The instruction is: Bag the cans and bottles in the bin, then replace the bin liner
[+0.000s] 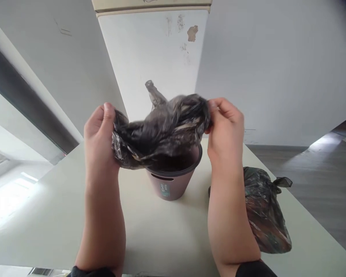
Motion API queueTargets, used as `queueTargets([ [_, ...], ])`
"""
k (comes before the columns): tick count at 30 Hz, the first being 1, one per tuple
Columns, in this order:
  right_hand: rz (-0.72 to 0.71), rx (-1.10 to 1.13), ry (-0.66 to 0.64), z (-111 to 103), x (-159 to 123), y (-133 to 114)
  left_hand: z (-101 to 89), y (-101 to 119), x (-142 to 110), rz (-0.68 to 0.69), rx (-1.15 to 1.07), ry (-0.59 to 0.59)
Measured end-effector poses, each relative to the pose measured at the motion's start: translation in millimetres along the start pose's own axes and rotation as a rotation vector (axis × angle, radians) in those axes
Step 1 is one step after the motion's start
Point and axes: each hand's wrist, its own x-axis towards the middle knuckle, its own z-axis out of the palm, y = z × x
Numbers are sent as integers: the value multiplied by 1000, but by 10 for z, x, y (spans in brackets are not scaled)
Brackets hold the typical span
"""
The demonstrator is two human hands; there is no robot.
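Note:
A thin black plastic bag [161,130] is stretched sideways between my two hands, crumpled and partly blurred. My left hand [100,130] is closed on its left end, the thumb pointing up. Its right end is pinched in the fingers of my right hand [225,123]. Just below the bag stands a pinkish trash can [173,186] with a dark rim, upright on the white table [161,234]. The bag hides the back of the can's rim; the can's inside looks dark.
A tied, filled black bag [266,211] lies on the table's right side, partly behind my right forearm. Behind the table stands a white fridge [150,50] with worn patches. Grey walls flank it, and a wood-look floor [288,165] shows at right.

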Motion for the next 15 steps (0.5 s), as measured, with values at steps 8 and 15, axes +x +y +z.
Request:
queueTargets([
  [8,-152,300,358,-62,90,-10,-246,-94,185,34,241,122],
  [15,-73,446,350,-74,51,-116,-374,-91,185,20,685,-212],
])
